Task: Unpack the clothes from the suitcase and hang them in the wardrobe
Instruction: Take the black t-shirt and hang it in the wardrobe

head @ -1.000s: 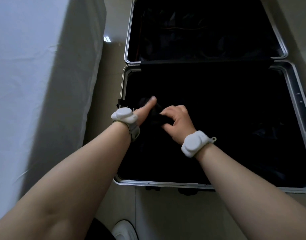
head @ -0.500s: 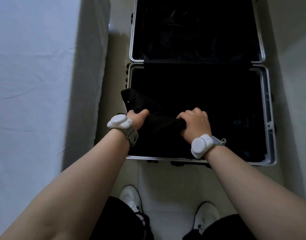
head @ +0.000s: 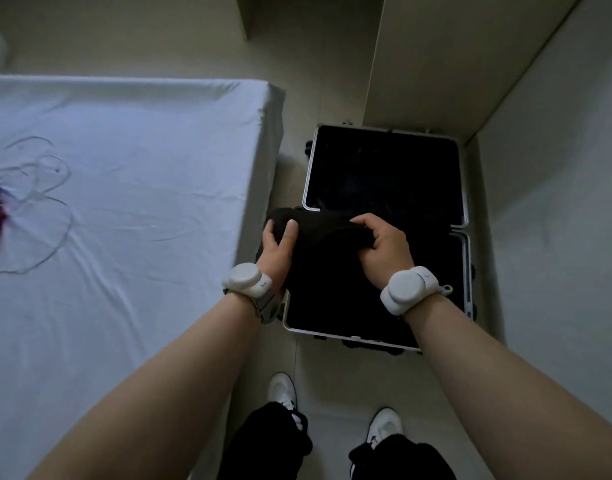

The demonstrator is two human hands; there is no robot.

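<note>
- Above the metal-rimmed suitcase (head: 332, 334): soft black garment (head: 327, 261), bunched.
- Left hand (head: 277, 249): thumb and fingers pinch its left edge.
- Right hand (head: 386, 249): fingers clenched into the fabric.

A bed with a lightly creased, pale blue-white sheet (head: 124, 168) fills the left half of the frame, its corner reaching toward upper centre. A pale tiled floor (head: 332, 386) runs down the middle. Near the bottom edge stand one white sneaker (head: 281, 389) left of centre and a second white sneaker (head: 384, 426) farther right, each partly covered by black trouser legs (head: 270, 445). A plain grey wall (head: 557, 220) takes up the right side.
</note>
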